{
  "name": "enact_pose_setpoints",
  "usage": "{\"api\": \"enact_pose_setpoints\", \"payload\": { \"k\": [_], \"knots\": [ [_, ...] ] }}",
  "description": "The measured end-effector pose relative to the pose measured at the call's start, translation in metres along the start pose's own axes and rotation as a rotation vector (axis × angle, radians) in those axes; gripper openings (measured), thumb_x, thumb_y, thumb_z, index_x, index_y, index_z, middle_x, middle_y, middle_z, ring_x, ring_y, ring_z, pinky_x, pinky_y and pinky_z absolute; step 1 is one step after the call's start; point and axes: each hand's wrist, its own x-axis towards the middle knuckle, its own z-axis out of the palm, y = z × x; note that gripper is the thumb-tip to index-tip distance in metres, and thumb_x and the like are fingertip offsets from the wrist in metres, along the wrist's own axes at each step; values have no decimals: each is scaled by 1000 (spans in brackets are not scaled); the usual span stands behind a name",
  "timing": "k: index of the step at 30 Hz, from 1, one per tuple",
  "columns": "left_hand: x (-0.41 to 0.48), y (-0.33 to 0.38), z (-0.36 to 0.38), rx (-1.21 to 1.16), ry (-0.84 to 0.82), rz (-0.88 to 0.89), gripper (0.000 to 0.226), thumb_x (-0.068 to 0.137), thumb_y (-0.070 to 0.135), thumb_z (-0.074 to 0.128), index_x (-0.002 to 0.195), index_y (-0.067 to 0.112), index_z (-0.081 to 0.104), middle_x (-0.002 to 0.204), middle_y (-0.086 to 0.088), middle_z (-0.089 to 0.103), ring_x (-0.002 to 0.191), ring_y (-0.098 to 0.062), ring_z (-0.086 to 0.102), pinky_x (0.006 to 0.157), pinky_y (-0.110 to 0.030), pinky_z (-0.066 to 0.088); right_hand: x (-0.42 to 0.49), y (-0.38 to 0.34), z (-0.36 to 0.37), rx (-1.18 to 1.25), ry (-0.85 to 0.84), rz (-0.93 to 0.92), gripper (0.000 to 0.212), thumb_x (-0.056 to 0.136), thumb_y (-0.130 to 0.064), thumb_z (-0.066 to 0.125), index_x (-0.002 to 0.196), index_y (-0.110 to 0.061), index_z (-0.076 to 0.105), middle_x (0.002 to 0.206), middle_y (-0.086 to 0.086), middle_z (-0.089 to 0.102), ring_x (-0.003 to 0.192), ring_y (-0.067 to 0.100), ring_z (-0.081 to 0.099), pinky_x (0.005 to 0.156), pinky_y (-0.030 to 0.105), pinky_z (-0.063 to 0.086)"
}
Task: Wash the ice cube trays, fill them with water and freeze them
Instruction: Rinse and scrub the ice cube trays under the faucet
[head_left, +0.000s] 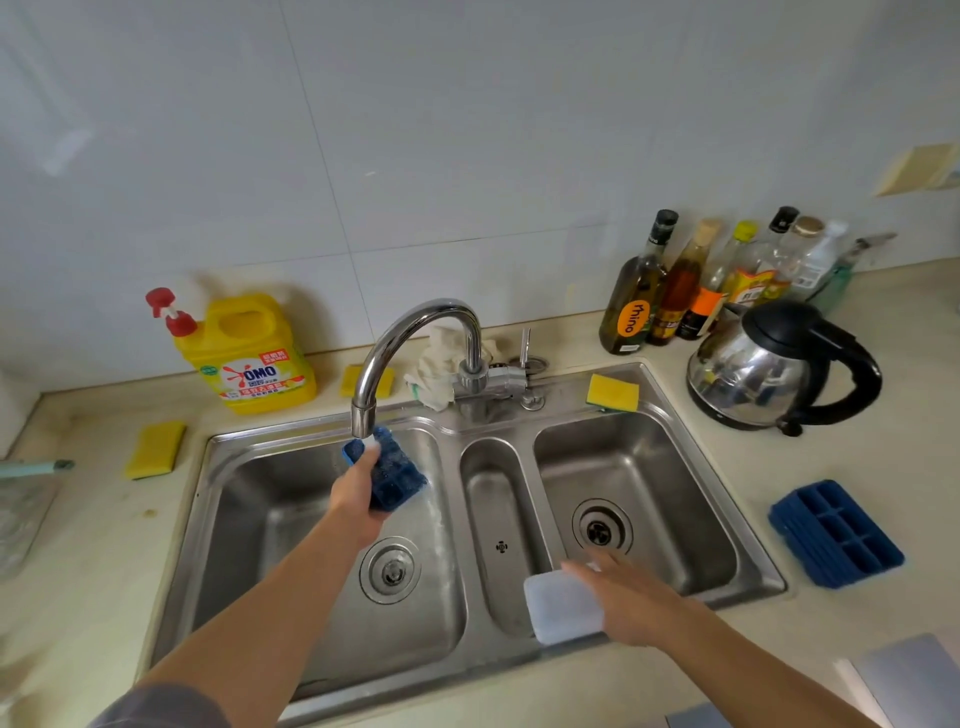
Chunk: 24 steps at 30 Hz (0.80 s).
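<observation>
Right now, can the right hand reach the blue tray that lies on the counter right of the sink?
Probably yes: the counter tray lies on that side with nothing between. But the right hand is on the white lid and must leave it first.

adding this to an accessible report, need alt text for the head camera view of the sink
A person's left hand holds a blue ice cube tray under the tap over the left basin of a sink. The right hand rests on a translucent white lid at the sink's front edge, and a second blue tray sits on the counter to the right.
</observation>
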Motion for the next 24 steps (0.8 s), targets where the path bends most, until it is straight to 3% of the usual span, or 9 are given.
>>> {"api": "enact_pose_setpoints", "payload": {
  "k": [3,9,12,15,19,21,24],
  "knots": [
    [-4,-1,1,1,6,7,44,92,35,72,127,15,56,119,-13,69,102,-31,69,76,-44,59,1,2,-3,-16,-24,-13,98,90,-2,61,162,-38,6,170,3,5,153,34,13,120,48,27],
    [-12,-4,3,-13,19,3,42,94,35,71,128,14,59,127,-11,67,107,-31,68,95,-48,55,4,5,-28,71,73,-88,98,90,-15,67,163,-28,2,170,2,6,154,26,15,120,41,25],
    [-20,-5,7,-32,-6,29,38,95,36,69,125,14,61,128,-12,67,107,-30,68,94,-49,56,11,-4,-44,197,182,-127,93,93,-30,67,163,-28,6,170,-1,12,155,20,17,120,40,26],
    [-27,-2,8,-63,-3,13,45,96,39,67,131,13,59,126,-13,68,106,-32,68,96,-53,55,24,-25,-62,313,269,-152,88,94,-36,67,163,-25,12,167,1,22,152,20,26,119,40,30],
    [-28,3,0,-162,6,-58,39,102,45,54,122,13,65,108,-13,75,93,-31,74,70,-43,59,43,-71,-83,463,311,-177,80,95,-42,64,160,-24,20,162,2,33,146,19,37,115,37,36],
    [-25,6,-2,-177,-17,-92,40,104,44,51,123,12,66,100,-12,78,87,-29,75,72,-39,59,52,-98,-93,568,290,-186,77,95,-46,62,158,-25,25,158,2,39,141,20,44,111,36,40],
    [-18,14,-1,-157,-57,-150,40,103,36,52,129,7,63,112,-15,73,99,-32,70,80,-42,56,65,-139,-103,762,235,-163,68,93,-52,60,151,-25,38,142,1,54,121,18,59,103,40,49]
  ]
}}
